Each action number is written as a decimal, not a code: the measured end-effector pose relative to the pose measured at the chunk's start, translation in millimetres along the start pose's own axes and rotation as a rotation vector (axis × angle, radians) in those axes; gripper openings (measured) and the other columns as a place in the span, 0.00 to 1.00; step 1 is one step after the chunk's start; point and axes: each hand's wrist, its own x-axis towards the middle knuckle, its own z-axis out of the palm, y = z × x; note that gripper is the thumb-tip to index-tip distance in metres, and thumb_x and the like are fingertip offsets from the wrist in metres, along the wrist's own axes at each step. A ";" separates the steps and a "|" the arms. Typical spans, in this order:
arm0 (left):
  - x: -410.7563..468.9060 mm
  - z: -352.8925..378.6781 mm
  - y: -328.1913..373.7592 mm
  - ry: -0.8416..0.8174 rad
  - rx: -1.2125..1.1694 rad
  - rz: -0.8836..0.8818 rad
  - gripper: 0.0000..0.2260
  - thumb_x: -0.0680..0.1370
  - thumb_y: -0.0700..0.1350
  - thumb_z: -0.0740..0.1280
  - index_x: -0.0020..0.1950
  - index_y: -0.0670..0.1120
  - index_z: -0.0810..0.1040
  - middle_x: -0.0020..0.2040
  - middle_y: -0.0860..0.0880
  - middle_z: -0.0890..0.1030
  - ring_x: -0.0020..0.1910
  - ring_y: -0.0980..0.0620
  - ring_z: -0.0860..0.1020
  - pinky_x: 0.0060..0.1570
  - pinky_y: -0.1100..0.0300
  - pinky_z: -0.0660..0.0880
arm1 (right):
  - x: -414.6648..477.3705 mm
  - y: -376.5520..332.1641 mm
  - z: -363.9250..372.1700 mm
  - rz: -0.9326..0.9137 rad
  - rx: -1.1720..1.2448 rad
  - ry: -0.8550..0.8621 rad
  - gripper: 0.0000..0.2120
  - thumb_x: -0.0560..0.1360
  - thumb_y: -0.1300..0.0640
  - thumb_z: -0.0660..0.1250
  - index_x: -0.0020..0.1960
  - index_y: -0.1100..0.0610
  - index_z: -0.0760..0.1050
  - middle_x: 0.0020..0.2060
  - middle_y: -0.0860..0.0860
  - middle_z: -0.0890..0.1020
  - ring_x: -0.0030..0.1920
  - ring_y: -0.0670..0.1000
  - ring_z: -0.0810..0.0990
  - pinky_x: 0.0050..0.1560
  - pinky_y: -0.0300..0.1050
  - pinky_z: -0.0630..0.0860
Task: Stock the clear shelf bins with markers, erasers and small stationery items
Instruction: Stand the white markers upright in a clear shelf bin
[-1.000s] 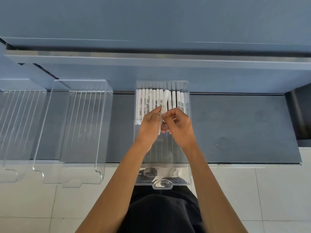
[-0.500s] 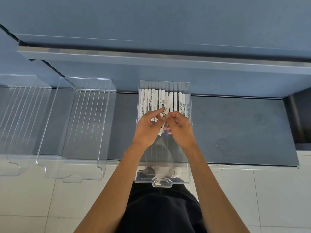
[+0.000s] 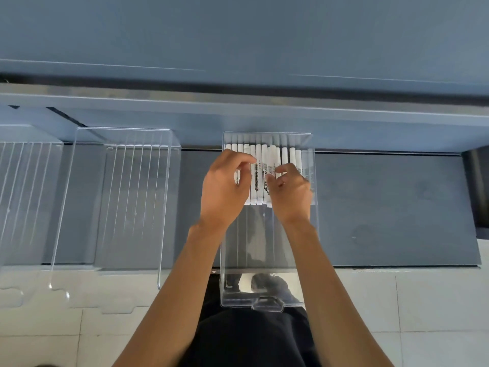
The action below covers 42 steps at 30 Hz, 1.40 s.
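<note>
Two hands over a row of white markers [image 3: 260, 178] at the far end of the clear bin [image 3: 267, 300], left hand [image 3: 225, 189] and right hand [image 3: 291, 194] both curl-fingered on the markers, any grip impossible to tell.

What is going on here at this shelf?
A person is stocking a clear bin on the dark shelf. White markers lie in a row at its far end. The left hand and right hand are both curled over that row; whether either grips a marker is unclear. Two more clear bins stand to the left.
</note>
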 end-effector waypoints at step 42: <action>-145.2 -97.2 23.8 0.099 -0.067 -0.224 0.16 0.80 0.46 0.65 0.67 0.50 0.77 0.64 0.58 0.76 0.67 0.58 0.71 0.68 0.62 0.65 | -129.2 -17.4 -50.6 -0.355 0.414 -0.376 0.07 0.80 0.53 0.65 0.57 0.46 0.76 0.57 0.40 0.79 0.61 0.41 0.75 0.62 0.41 0.71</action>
